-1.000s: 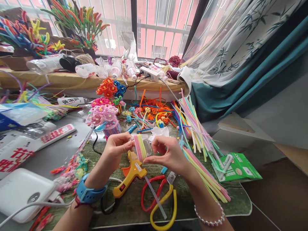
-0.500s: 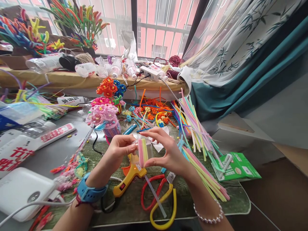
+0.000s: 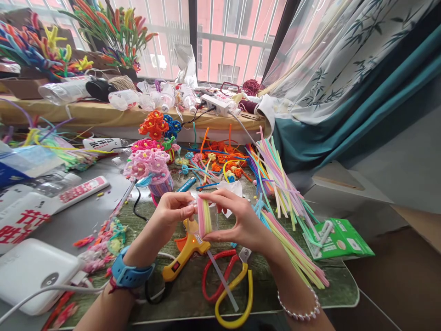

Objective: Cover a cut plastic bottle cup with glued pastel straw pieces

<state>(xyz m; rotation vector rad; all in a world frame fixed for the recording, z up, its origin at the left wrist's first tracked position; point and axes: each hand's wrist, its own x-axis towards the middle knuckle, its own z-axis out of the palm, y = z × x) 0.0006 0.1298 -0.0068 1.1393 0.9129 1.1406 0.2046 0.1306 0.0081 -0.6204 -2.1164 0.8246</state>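
While fingers mask its ends, clear cup [image 3: 214,219] | left hand [image 3: 177,209], right hand [image 3: 232,218]: grips pinching it; glue-gun nozzle hidden

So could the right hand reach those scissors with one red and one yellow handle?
Probably: the scissors lie close, a translucent stick across the handles, but the right hand is on the clear striped container.

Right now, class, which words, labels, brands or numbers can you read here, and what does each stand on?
"开水": seemingly the last two characters on the bottle left of the flowers; the rest unclear.
Large white label, left: red characters, not surely readable.
Green packet, yellow glue gun, white device, other labels: too small or blurred.
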